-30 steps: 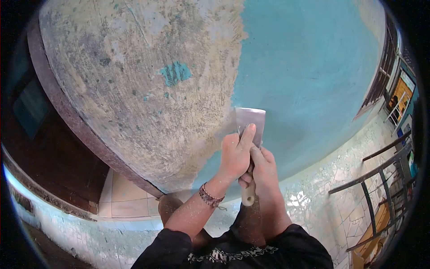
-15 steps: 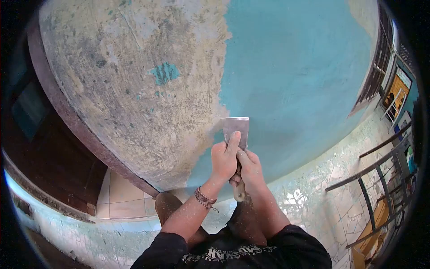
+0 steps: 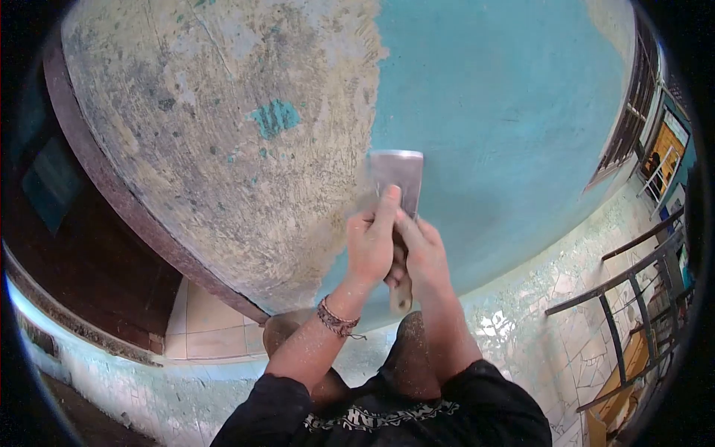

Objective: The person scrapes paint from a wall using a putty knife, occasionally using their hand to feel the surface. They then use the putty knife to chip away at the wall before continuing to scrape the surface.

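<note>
Both hands grip one wide metal scraper [image 3: 402, 175], its blade pointing up against the wall. My left hand [image 3: 370, 242], with a braided bracelet on the wrist, is closed round it from the left, thumb laid along the blade. From the right my right hand [image 3: 424, 253] wraps the handle, whose pale end [image 3: 401, 296] sticks out below. The blade's top edge lies by the border between bare, scraped plaster [image 3: 223, 164] and blue paint [image 3: 491, 127]. A small blue patch [image 3: 275, 119] remains within the plaster.
A dark wooden door [image 3: 82, 246] with a brown frame stands on the left. Tiled floor [image 3: 216, 328] shows at its foot. To the right are black metal rails [image 3: 588, 292], a wooden piece [image 3: 625, 380] and a barred window [image 3: 629, 123]. My knees are below the hands.
Both hands and the scraper have moved up the wall, the blade rising along the paint border. The grip looks the same.
</note>
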`<action>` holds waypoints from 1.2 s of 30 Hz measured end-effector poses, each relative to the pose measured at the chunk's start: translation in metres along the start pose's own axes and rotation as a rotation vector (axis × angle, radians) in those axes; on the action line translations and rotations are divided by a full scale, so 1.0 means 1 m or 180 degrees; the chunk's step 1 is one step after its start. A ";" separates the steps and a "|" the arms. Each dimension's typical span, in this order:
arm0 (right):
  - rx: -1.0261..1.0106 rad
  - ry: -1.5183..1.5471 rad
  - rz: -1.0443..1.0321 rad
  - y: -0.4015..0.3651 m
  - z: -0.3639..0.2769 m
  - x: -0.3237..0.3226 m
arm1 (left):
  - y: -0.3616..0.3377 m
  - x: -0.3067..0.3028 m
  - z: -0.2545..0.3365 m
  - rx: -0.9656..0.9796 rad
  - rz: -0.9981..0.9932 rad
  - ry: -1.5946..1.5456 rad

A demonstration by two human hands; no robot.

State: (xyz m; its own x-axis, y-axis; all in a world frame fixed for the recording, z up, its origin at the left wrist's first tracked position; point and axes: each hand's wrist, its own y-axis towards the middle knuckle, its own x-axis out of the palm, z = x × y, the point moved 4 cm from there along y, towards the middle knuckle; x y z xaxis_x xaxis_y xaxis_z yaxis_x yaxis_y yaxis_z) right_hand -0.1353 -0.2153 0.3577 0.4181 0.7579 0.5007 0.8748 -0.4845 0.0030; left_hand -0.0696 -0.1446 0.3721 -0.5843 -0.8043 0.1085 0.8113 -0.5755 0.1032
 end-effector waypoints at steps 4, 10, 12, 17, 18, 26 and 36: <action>-0.0333 0.0000 0.0203 0.008 0.012 -0.005 | -0.038 0.001 -0.033 0.0962 0.0149 -0.0249; 0.0023 0.0359 0.0005 0.015 0.040 -0.006 | -0.086 -0.021 -0.102 -0.0764 -0.0676 -0.0389; -0.0163 0.0452 0.0144 0.017 0.039 0.001 | -0.081 -0.026 -0.097 -0.0673 -0.0691 -0.0257; -0.0287 0.0503 0.0306 0.027 0.025 0.014 | -0.074 -0.025 -0.078 -0.0709 -0.0547 -0.0698; -0.0270 0.0435 0.0475 0.029 0.021 0.014 | -0.071 -0.024 -0.074 -0.0715 -0.0558 -0.0696; -0.0281 0.0237 0.0550 0.028 0.012 0.020 | -0.074 -0.017 -0.062 -0.0639 -0.0496 -0.0599; -0.0171 0.0109 0.0599 0.028 0.011 0.017 | -0.066 -0.013 -0.060 -0.0673 -0.0516 -0.0595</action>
State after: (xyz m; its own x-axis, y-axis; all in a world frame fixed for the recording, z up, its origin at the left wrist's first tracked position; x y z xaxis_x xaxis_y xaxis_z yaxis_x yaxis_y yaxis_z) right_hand -0.1013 -0.2108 0.3564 0.5636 0.6370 0.5259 0.7673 -0.6395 -0.0476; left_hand -0.1142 -0.1054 0.3049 -0.6841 -0.6697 0.2890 0.6822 -0.7277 -0.0715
